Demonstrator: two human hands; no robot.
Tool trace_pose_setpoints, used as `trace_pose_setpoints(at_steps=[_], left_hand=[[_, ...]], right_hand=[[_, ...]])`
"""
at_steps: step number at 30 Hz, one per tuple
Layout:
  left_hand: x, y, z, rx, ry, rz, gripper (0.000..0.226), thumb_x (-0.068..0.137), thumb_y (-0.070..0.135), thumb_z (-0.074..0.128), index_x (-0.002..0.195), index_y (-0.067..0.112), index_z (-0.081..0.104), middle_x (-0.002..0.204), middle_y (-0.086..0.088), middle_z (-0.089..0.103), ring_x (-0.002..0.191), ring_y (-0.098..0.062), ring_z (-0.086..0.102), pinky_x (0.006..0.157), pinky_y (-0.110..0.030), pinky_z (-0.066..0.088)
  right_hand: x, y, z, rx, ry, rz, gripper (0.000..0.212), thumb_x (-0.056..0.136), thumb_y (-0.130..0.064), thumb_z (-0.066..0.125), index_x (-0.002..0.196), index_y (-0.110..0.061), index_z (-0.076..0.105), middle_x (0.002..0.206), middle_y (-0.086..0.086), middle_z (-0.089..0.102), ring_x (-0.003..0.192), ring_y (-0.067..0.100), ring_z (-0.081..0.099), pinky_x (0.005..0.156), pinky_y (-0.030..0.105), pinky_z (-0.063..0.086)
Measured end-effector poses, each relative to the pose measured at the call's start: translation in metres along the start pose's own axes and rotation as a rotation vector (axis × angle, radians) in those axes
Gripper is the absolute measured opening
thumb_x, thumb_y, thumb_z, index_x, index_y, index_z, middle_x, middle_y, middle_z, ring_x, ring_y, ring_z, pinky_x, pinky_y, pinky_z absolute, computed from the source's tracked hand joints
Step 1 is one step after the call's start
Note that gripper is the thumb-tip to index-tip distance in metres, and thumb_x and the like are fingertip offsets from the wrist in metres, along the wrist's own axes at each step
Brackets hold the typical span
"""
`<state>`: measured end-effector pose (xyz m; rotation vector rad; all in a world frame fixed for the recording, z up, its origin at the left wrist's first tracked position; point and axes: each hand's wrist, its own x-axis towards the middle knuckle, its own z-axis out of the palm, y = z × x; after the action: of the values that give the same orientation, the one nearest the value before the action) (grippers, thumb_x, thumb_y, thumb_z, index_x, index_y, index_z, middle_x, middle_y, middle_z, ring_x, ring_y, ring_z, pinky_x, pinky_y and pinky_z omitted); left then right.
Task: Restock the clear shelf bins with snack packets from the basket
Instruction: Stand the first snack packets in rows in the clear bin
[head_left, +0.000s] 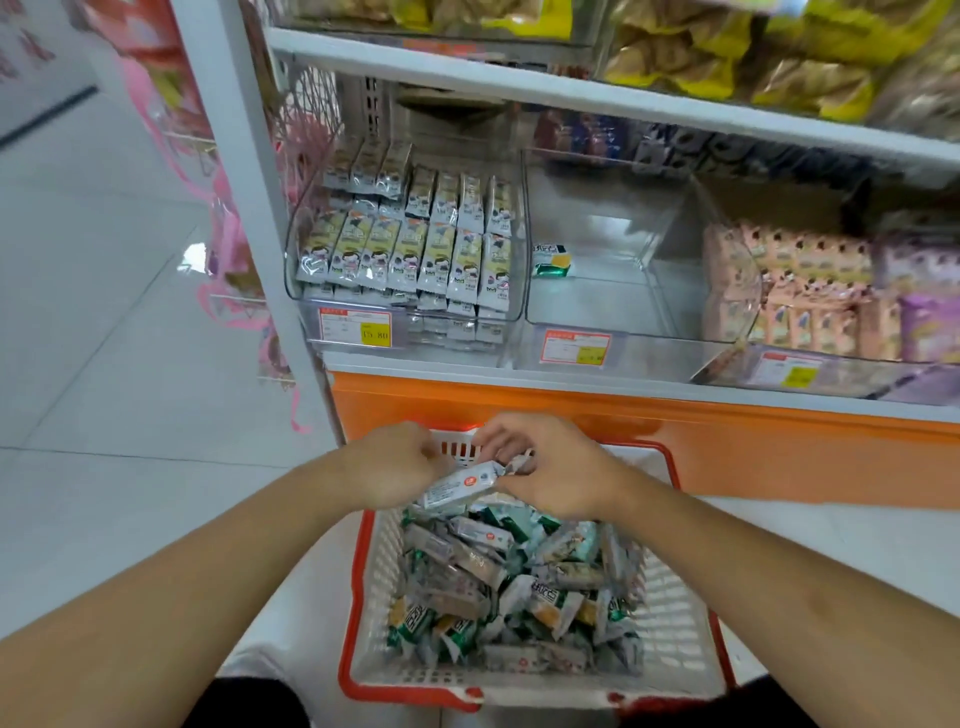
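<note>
We had barely begun: the clear plastic middle bin, centre frame, held one packet; both hands, left hand and right hand, pinched a white snack packet over the heaped red-rimmed white basket below.

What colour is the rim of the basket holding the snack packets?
Red, around white lattice walls; the basket shows clearly in the head view.

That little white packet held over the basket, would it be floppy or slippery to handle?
The white packet probably stays fairly stiff: it spans straight between the left hand and right hand. Its glossy wrapper looks somewhat slippery. It seems light, held only by the fingers.
</note>
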<state>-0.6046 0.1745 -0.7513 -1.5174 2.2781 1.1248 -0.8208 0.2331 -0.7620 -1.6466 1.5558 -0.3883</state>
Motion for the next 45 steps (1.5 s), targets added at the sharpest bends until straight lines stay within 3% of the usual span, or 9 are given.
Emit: trace_pose_setpoints(at_steps=[5, 10, 14, 22, 26, 32, 37, 41, 45], left_hand=[[-0.04, 0.032, -0.032, -0.717, -0.386, 0.036, 0.036, 0.105, 0.037, 0.058, 0.117, 0.008, 0.073, 0.108, -0.011, 0.078, 0.099, -0.027, 0.076, 0.084, -0.035, 0.057], [-0.054, 0.04, -0.043, -0.759, -0.061, 0.024, 0.033, 0.085, 0.047, 0.08, 0.098, 0.017, 0.073, 0.061, 0.011, 0.056, 0.059, -0.009, 0.053, 0.062, -0.025, 0.052], [-0.054, 0.042, -0.042, -0.912, 0.07, 0.02, 0.039, 0.083, 0.045, 0.082, 0.101, 0.012, 0.072, 0.071, -0.001, 0.058, 0.06, -0.009, 0.055, 0.059, -0.023, 0.053], [-0.05, 0.036, -0.048, -0.935, 0.154, 0.039, 0.047, 0.082, 0.047, 0.083, 0.101, 0.005, 0.071, 0.095, -0.027, 0.07, 0.071, -0.019, 0.066, 0.068, -0.031, 0.061], [-0.049, 0.035, -0.066, -0.946, 0.164, 0.067, 0.043, 0.093, 0.052, 0.069, 0.105, 0.01, 0.073, 0.094, -0.014, 0.078, 0.082, -0.02, 0.075, 0.075, -0.037, 0.064], [-0.039, -0.005, -0.113, -0.049, 0.696, 0.248, 0.025, 0.102, 0.049, 0.048, 0.11, 0.035, 0.066, 0.108, 0.019, 0.065, 0.103, -0.003, 0.059, 0.091, -0.028, 0.049], [-0.025, -0.032, -0.12, 0.225, 0.66, 0.202, 0.055, 0.101, 0.057, 0.022, 0.122, 0.033, 0.066, 0.115, 0.016, 0.058, 0.109, -0.009, 0.054, 0.096, -0.031, 0.05], [-0.02, -0.028, -0.122, 0.267, 0.651, 0.17, 0.049, 0.101, 0.058, 0.025, 0.12, 0.034, 0.063, 0.115, 0.017, 0.055, 0.111, -0.01, 0.05, 0.096, -0.032, 0.05], [-0.017, -0.029, -0.124, 0.292, 0.611, 0.138, 0.06, 0.095, 0.062, 0.011, 0.119, 0.035, 0.06, 0.112, 0.018, 0.053, 0.109, -0.011, 0.049, 0.097, -0.035, 0.05]], right_hand=[[-0.036, -0.042, -0.041, 0.054, 0.098, -0.141, 0.044, 0.093, 0.002, 0.073, 0.117, -0.035, 0.067, 0.113, -0.017, 0.07, 0.113, 0.005, 0.065, 0.097, 0.036, 0.057], [-0.055, -0.067, -0.045, 0.002, 0.202, -0.148, 0.049, 0.098, -0.023, 0.071, 0.132, -0.052, 0.051, 0.141, -0.032, 0.047, 0.132, -0.003, 0.049, 0.112, 0.034, 0.044], [-0.059, -0.087, -0.037, 0.019, 0.165, -0.116, 0.065, 0.089, -0.051, 0.078, 0.138, -0.062, 0.036, 0.15, -0.037, 0.033, 0.136, -0.004, 0.041, 0.11, 0.029, 0.038], [-0.042, -0.093, -0.032, -0.054, 0.194, -0.168, 0.09, 0.079, -0.053, 0.086, 0.147, -0.061, 0.027, 0.15, -0.042, 0.027, 0.14, -0.013, 0.032, 0.113, 0.023, 0.032], [-0.027, -0.102, -0.037, -0.041, 0.294, -0.19, 0.08, 0.077, -0.05, 0.088, 0.136, -0.065, 0.036, 0.138, -0.04, 0.04, 0.129, -0.016, 0.041, 0.101, 0.017, 0.037], [0.047, -0.137, -0.082, 0.029, 0.412, -0.208, 0.071, 0.078, -0.045, 0.09, 0.134, -0.05, 0.045, 0.128, -0.027, 0.052, 0.115, -0.008, 0.055, 0.089, 0.013, 0.046], [0.155, -0.143, -0.126, -0.019, 0.422, -0.134, 0.07, 0.08, -0.038, 0.091, 0.138, -0.026, 0.053, 0.127, -0.005, 0.062, 0.112, 0.014, 0.064, 0.085, 0.026, 0.054], [0.205, -0.147, -0.145, -0.133, 0.415, -0.06, 0.07, 0.08, -0.035, 0.091, 0.138, -0.029, 0.053, 0.134, -0.007, 0.06, 0.09, 0.003, 0.066, 0.062, 0.015, 0.053], [0.23, -0.149, -0.149, -0.244, 0.346, 0.015, 0.068, 0.088, -0.045, 0.081, 0.145, -0.036, 0.045, 0.143, -0.008, 0.057, 0.099, 0.013, 0.064, 0.073, 0.027, 0.051]])
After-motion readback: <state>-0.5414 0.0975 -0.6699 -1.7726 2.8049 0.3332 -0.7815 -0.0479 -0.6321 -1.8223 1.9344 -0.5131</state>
